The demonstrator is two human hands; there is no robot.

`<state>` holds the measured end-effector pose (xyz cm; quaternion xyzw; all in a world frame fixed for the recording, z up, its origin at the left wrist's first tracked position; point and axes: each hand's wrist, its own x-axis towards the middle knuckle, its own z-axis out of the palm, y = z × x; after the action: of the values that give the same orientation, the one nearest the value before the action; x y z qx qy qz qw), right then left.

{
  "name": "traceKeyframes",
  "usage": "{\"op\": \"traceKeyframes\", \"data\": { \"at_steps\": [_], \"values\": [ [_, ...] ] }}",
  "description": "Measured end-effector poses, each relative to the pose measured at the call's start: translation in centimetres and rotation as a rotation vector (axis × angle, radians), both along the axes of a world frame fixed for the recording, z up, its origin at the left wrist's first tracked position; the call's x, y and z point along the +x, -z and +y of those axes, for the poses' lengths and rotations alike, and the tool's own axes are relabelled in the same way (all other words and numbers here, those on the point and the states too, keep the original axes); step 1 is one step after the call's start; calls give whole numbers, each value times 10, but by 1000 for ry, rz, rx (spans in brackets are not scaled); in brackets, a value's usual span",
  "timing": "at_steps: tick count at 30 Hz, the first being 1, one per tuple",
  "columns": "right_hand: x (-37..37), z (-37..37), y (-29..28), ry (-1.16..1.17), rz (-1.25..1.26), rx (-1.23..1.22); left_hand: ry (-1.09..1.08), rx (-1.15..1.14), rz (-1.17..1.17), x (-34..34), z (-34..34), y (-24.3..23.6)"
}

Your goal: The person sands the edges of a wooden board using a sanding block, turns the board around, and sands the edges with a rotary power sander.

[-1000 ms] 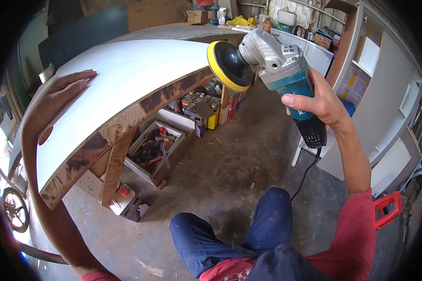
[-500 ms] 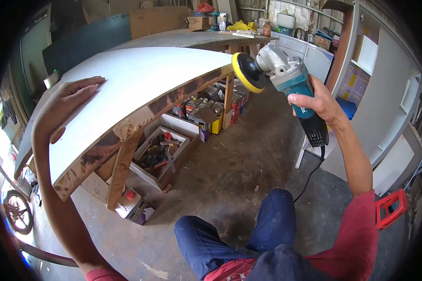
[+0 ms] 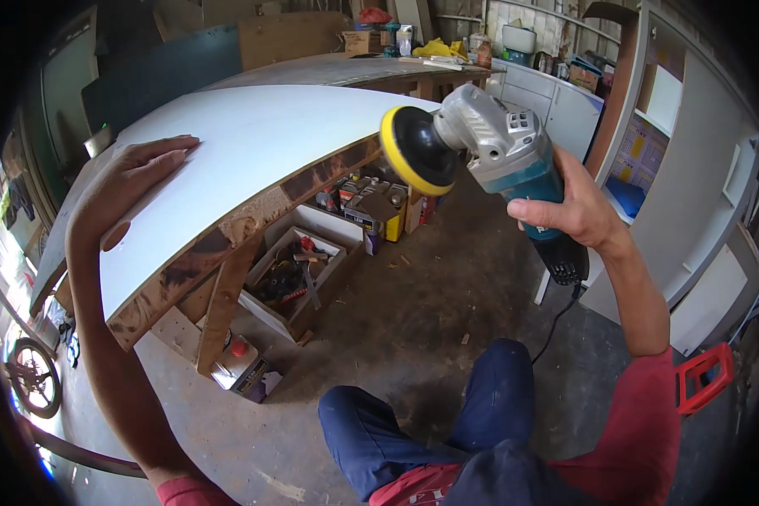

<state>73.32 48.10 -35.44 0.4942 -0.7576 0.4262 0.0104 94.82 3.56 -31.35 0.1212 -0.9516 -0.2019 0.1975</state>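
Note:
My right hand [image 3: 569, 207] is wrapped round the teal body of an angle grinder [image 3: 497, 143], raised beside the bench. On the tool's grey metal head sits a black disc pad with a yellow rim [image 3: 417, 150], tilted and just off the front edge of a white panel [image 3: 261, 143]. A black cord hangs from the tool's rear. My left hand [image 3: 148, 181] lies flat on the panel's left part, fingers stretched out and holding nothing. The panel rests on a wooden bench with a scorched-looking front edge [image 3: 253, 223].
Under the bench are a drawer of tools [image 3: 299, 278] and several tins and boxes [image 3: 375, 207]. A metal can with a red cap [image 3: 243, 363] stands by the bench leg [image 3: 228, 304]. At right are a grey cabinet [image 3: 683, 169] and a red plastic frame [image 3: 705, 378].
The angle grinder has moved left and slightly nearer, its pad now overlapping the panel's edge in view. My left hand stays flat on the panel.

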Motion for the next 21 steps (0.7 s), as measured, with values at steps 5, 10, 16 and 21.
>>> {"op": "traceKeyframes", "data": {
  "at_steps": [5,10,16,21],
  "values": [
    [-4,2,1,77,-69,4,26,-52,69,-3,-5,7],
    [12,-8,-3,33,-55,8,88,-66,140,-3,-11,13],
    [5,-9,-3,-8,8,0,95,-36,106,-3,-12,11],
    [-8,0,-2,104,-46,17,51,1,69,-2,-7,10]
  ]
}}
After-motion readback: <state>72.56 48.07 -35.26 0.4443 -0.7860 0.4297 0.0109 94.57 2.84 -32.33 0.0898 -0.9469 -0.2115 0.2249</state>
